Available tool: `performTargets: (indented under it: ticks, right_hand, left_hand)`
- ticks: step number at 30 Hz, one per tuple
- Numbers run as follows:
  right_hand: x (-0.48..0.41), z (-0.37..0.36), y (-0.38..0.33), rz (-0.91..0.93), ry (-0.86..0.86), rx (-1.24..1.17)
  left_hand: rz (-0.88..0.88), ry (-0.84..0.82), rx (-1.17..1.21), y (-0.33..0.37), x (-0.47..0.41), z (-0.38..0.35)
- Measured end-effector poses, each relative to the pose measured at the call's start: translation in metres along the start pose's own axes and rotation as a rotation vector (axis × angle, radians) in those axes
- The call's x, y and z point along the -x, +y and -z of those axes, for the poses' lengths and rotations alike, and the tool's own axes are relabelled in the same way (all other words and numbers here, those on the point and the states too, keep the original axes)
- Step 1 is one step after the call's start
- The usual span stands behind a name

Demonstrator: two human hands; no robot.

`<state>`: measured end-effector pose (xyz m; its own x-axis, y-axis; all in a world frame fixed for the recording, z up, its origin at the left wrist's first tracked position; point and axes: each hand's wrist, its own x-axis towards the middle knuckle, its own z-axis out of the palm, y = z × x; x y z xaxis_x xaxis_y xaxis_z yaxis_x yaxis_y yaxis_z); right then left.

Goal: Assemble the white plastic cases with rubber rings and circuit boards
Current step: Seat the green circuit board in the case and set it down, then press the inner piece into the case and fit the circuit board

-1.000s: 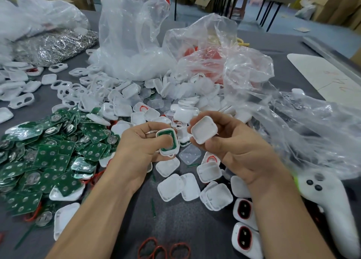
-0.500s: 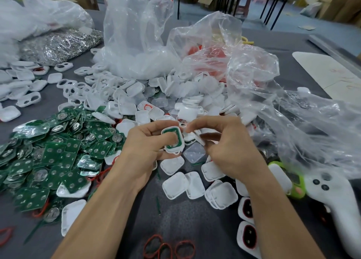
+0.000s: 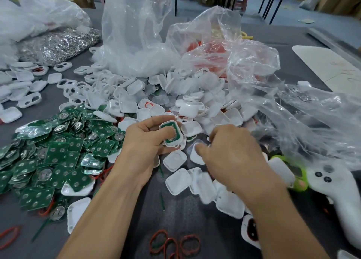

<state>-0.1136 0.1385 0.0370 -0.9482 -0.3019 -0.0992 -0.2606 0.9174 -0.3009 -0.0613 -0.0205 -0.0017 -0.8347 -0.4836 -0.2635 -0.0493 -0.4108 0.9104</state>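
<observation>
the left hand (image 3: 144,143) grips a white case half (image 3: 172,143) with a green circuit board (image 3: 169,125) seated in it. the thumb presses across the board's face and the fingers curl behind. the piece is held just above the dark grey table (image 3: 181,211), in front of the heap of loose white case halves (image 3: 172,90). the right hand (image 3: 234,155) is just beside it, palm down and motion-blurred, fingers bent down over the white shells (image 3: 177,180) scattered on the table. whether it pinches anything cannot be told. a pile of green circuit boards (image 3: 58,153) lies to the left. three red rubber rings (image 3: 173,243) lie at the near edge. clear plastic bags (image 3: 136,34) slump behind the heap, one with red pieces inside. a white handheld device (image 3: 340,192) with dark buttons rests at the far right.
</observation>
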Motion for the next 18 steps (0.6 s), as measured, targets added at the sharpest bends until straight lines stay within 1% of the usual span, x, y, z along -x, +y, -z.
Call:
performTargets:
  ticks: [2, 6, 9, 13, 18]
  right_hand:
    - [0.007, -0.009, -0.014, 0.012, 0.046, 0.051]
    - [0.011, -0.019, -0.020, 0.065, 0.064, 0.170]
    - [0.009, -0.019, -0.019, 0.075, 0.092, 0.160]
    - [0.004, -0.019, -0.015, 0.063, 0.068, 0.112]
    - [-0.001, -0.017, -0.004, 0.079, 0.047, 0.168]
  left_hand:
    - [-0.005, 0.005, 0.005, 0.000, 0.000, 0.000]
    - [-0.004, -0.001, -0.006, 0.000, 0.001, 0.001]
    - [-0.008, 0.002, 0.005, 0.001, 0.001, 0.002]
    - [-0.005, 0.001, 0.008, 0.002, 0.001, 0.001]
    - [-0.007, -0.001, 0.011, 0.002, 0.000, 0.000]
